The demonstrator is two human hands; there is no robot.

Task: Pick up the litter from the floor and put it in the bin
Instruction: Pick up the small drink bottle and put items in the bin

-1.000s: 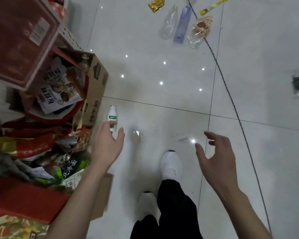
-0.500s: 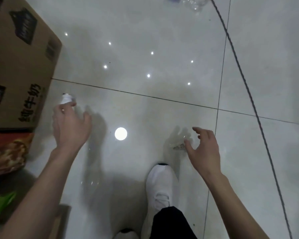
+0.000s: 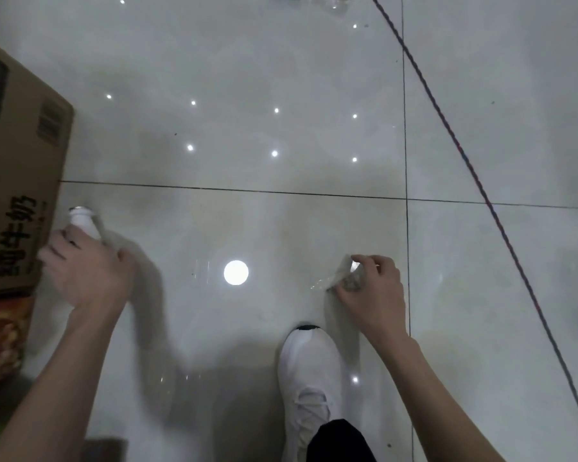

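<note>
At frame left, our left hand [image 3: 84,275] curls its fingers round the white bottle [image 3: 82,221]; centre right, our right hand [image 3: 374,291] pinches the clear wrapper [image 3: 339,278], presumably to lift both at once.

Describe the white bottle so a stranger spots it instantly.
Find the cardboard box at the left edge. Beside its near corner, the white bottle pokes from the grip of the left hand. It is opaque; the wrapper further right is clear.

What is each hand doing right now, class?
Left hand: curled round the small white plastic bottle.
Right hand: pinching the crumpled clear plastic wrapper.
</note>
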